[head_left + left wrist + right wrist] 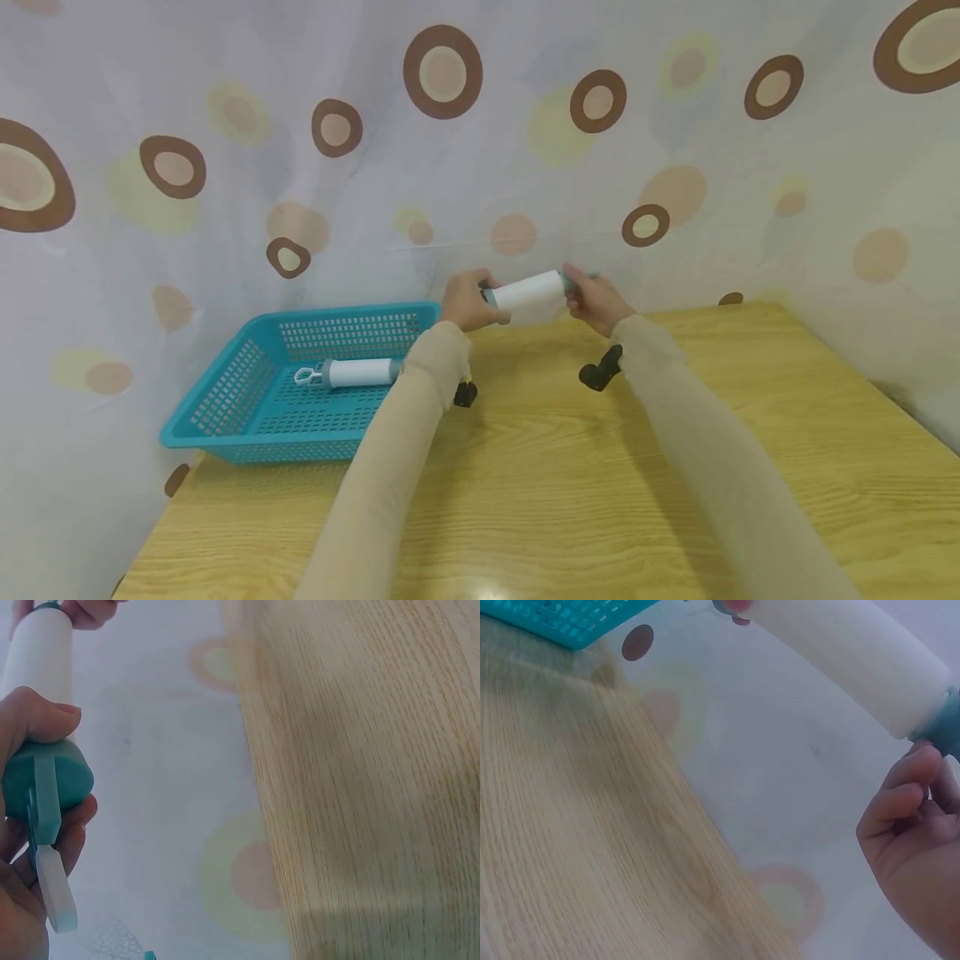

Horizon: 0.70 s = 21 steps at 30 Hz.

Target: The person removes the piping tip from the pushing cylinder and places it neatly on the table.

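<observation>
Pump (528, 290) with a white barrel and teal ends is held up to the right of the basket (285, 452), between a person's two hands. At left, a second pump (360, 372) lies on its side inside the teal basket, its white loop handle toward the basket's left wall and its other end hidden behind the arm. A cream left sleeve (408, 417) passes in front of the basket's right end, a small black device (465, 393) at its wrist. Near the basket's far right corner, the left hand (472, 302) grips the raised pump's handle end, thumb laid over the barrel, fingers curled beneath the teal cap. From there the pump slants upward, away from the basket. Farther right of the basket, the right hand (596, 302) pinches the pump's other teal end in its fingertips; a black device (600, 371) hangs below the right sleeve (697, 425). The wooden table (525, 467) runs from beneath the basket to its right, and a spotted cloth (487, 183) hangs behind the basket.
</observation>
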Tool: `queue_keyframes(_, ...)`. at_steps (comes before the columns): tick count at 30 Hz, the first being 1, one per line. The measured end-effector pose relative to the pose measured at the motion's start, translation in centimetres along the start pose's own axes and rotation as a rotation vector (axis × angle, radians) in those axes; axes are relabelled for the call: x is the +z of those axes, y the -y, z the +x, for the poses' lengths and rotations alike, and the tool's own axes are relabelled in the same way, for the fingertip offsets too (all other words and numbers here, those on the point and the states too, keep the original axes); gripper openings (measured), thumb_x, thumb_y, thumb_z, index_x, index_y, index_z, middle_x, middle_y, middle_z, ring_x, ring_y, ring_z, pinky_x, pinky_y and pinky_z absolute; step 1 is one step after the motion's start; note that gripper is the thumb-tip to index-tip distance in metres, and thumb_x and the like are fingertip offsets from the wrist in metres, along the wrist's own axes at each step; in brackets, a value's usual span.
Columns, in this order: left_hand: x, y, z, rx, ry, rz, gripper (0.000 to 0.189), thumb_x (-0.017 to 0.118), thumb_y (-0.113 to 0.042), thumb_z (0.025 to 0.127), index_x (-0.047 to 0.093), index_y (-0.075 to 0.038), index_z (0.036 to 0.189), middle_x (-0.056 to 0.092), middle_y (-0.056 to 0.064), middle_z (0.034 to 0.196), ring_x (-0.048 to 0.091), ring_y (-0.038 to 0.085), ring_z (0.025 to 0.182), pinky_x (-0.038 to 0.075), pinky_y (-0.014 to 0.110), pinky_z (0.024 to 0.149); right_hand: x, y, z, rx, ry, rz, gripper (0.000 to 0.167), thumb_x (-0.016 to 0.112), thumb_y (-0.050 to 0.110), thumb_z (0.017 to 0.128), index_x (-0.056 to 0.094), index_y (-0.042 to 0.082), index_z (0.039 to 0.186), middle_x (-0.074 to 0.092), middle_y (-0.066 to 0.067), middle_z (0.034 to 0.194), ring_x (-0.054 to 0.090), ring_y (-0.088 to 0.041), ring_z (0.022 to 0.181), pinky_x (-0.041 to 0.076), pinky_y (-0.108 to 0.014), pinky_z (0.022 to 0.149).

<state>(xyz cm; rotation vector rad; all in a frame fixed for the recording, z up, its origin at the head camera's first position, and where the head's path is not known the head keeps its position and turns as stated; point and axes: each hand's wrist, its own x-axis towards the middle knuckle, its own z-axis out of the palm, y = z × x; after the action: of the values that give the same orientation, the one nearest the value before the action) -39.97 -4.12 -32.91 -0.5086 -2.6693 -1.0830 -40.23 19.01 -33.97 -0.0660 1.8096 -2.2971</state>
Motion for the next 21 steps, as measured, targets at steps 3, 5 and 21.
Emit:
queue_keyframes(3, -0.08, 0.18, -0.07, -0.003, 0.002, 0.0, 0.036, 0.084, -0.013, 0.065, 0.068, -0.007, 0.097, 0.068, 0.009, 0.093, 0.061, 0.02, 0.079, 0.053, 0.032, 0.072, 0.01, -0.08, -0.08, -0.005, 0.012, 0.003, 0.026, 0.049, 0.031, 0.101, 0.046, 0.007, 0.107, 0.045, 0.003, 0.071, 0.043, -0.005, 0.057, 0.035, -0.016, 0.053)
queue_keyframes(5, -0.12, 0.26, -0.1, -0.005, 0.004, 0.005, 0.037, 0.084, -0.014, 0.065, 0.069, -0.007, 0.098, 0.068, 0.009, 0.094, 0.061, 0.02, 0.079, 0.053, 0.033, 0.073, 0.03, -0.16, -0.1, -0.007, 0.026, 0.01, 0.022, 0.046, 0.028, 0.102, 0.046, 0.008, 0.11, 0.045, 0.002, 0.076, 0.043, -0.005, 0.059, 0.036, -0.016, 0.054)
queue_keyframes(21, 0.0, 0.59, 0.42, 0.012, 0.012, 0.052, 0.041, 0.085, -0.019, 0.065, 0.069, -0.01, 0.101, 0.069, 0.006, 0.099, 0.06, 0.019, 0.082, 0.053, 0.033, 0.075, -0.26, 0.3, -0.65, -0.067, 0.163, 0.022, 0.017, 0.037, 0.017, 0.104, 0.049, 0.008, 0.114, 0.041, -0.001, 0.108, 0.041, -0.008, 0.076, 0.037, -0.017, 0.065)
